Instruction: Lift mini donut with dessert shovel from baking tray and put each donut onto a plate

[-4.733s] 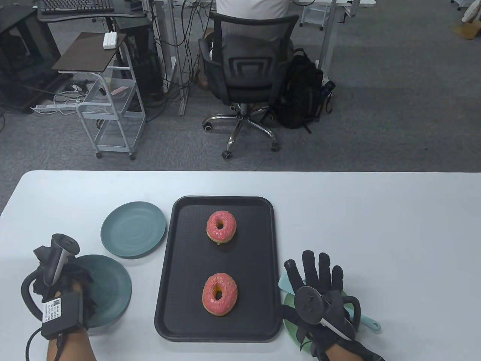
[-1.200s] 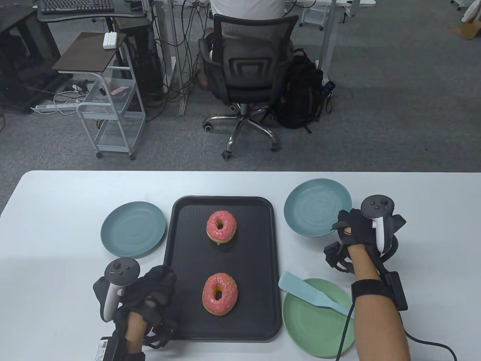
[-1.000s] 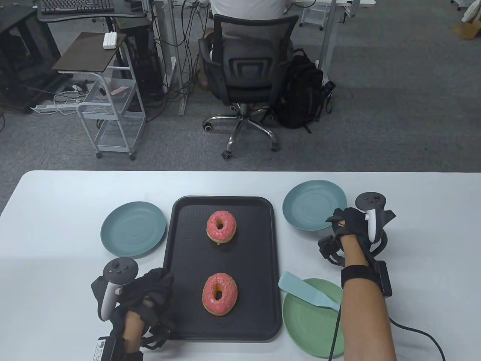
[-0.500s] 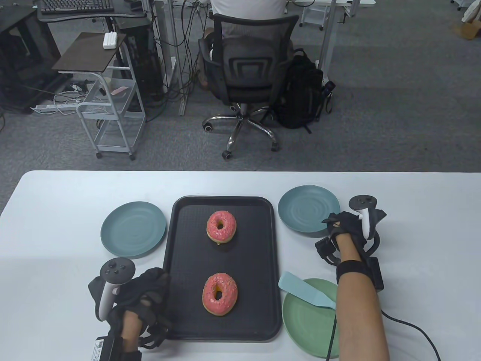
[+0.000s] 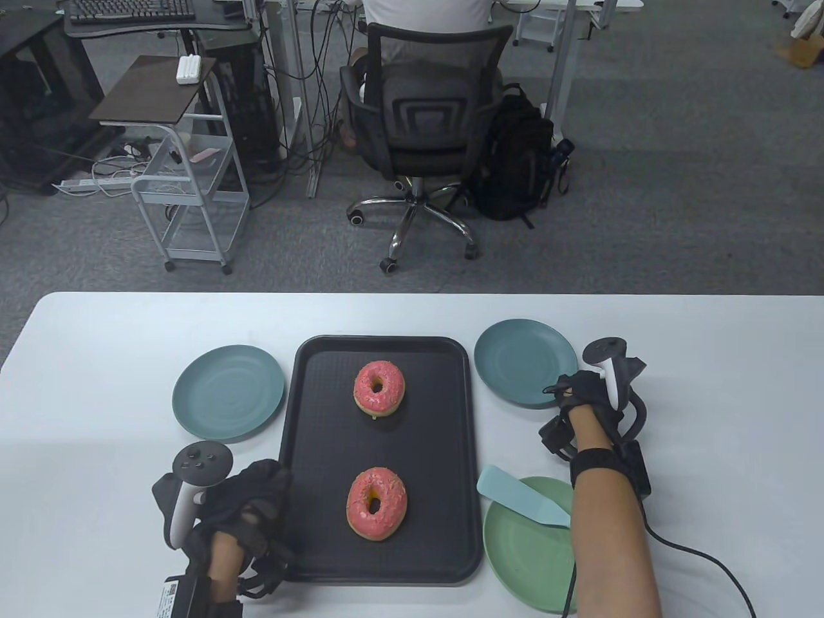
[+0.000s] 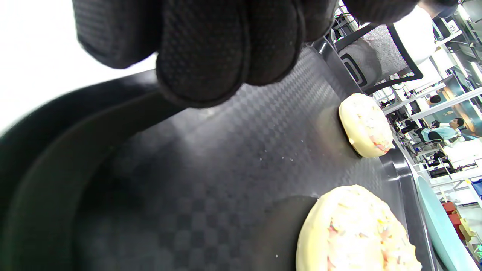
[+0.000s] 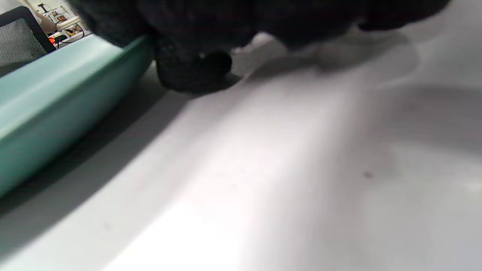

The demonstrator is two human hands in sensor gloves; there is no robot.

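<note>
Two pink-iced donuts, a far one (image 5: 379,387) and a near one (image 5: 376,503), lie on the black baking tray (image 5: 309,450). My left hand (image 5: 273,479) grips the tray's left rim; its fingers (image 6: 203,49) curl over the rim (image 6: 45,124) in the left wrist view, with the near donut (image 6: 354,233) and far donut (image 6: 365,126) beyond. My right hand (image 5: 570,389) holds the right edge of a teal plate (image 5: 524,364); in the right wrist view a fingertip (image 7: 188,71) touches that plate (image 7: 56,98). The light blue dessert shovel (image 5: 521,499) lies on a green plate (image 5: 534,553).
A second teal plate (image 5: 228,393) sits left of the tray. My right forearm (image 5: 611,534) crosses the green plate's right side. The white table (image 5: 708,360) ends at its far edge, with an office chair (image 5: 421,116) and a cart (image 5: 193,187) beyond.
My right hand has slid the teal plate leftward, closer to the tray's right side. The left hand stays on the tray's rim. Donuts and shovel have not moved.
</note>
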